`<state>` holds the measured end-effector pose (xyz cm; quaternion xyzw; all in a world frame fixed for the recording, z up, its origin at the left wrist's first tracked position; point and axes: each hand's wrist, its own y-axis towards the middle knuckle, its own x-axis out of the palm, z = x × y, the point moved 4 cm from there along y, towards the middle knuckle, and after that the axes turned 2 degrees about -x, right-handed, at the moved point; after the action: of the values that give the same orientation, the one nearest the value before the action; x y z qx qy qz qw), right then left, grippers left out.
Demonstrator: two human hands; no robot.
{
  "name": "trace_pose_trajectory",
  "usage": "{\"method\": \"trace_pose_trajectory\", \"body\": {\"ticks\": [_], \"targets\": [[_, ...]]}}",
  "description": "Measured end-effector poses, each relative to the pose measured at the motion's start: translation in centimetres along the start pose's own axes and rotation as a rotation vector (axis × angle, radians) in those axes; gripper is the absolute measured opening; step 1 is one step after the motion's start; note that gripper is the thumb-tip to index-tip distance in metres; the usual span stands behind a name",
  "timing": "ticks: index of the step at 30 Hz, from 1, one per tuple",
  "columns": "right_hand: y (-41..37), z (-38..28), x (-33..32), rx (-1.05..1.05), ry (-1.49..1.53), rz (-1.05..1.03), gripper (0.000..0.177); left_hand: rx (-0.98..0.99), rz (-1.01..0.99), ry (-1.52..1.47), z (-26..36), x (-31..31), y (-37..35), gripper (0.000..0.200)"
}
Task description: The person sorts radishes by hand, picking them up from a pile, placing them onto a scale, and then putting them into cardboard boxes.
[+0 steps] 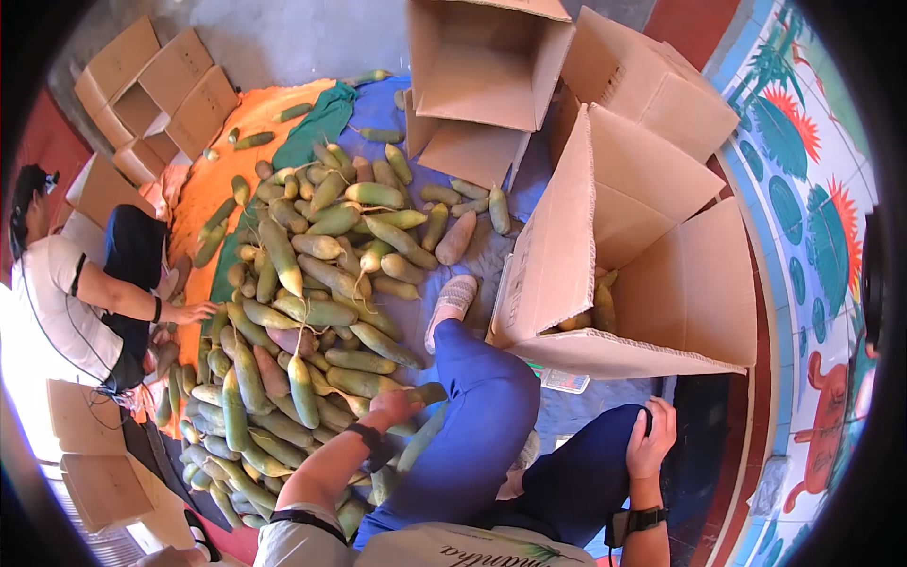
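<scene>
My left hand is closed around a green radish beside my left leg, at the near right edge of a large heap of green radishes. Part of that radish is hidden by my fingers. On my right knee rests my right hand, its fingers spread and nothing held. To the right of my legs stands an open cardboard box with a few radishes inside.
Another person squats at the heap's left side, one hand reaching to it. More cardboard boxes stand at the back, with others at the far left. Orange and blue sheets lie underneath. A painted tiled wall borders the right.
</scene>
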<state>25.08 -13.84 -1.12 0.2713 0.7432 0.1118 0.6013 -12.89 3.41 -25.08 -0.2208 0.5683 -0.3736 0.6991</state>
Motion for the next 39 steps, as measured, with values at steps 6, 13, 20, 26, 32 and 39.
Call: {"method": "trace_pose_trajectory", "body": {"ticks": [6,13,20,26,32,39], "targets": [[-0.4,0.0,-0.1,0.005,0.025,0.086,0.016,-0.099,0.254,-0.29,-2.6,-3.0,-3.7,0.073],[-0.7,0.1,-0.2,0.004,0.072,0.172,0.014,0.262,0.959,-0.541,0.8,-12.4,-11.9,0.053],[-1.0,-0.4,-1.0,-0.051,0.066,0.225,0.014,0.656,1.092,-0.728,6.6,-15.4,-18.9,0.041],[-0.9,-4.4,-3.2,-0.008,0.349,0.209,0.019,0.999,1.0,-0.383,11.6,-13.9,-22.0,0.048],[-0.8,-7.5,-4.9,0.093,0.839,0.27,0.05,1.213,0.826,-0.193,15.7,-10.4,-22.5,0.052],[-2.3,-5.9,-4.5,0.16,0.697,0.139,0.052,1.291,0.758,-0.16,17.1,-9.3,-23.1,0.049]]}}
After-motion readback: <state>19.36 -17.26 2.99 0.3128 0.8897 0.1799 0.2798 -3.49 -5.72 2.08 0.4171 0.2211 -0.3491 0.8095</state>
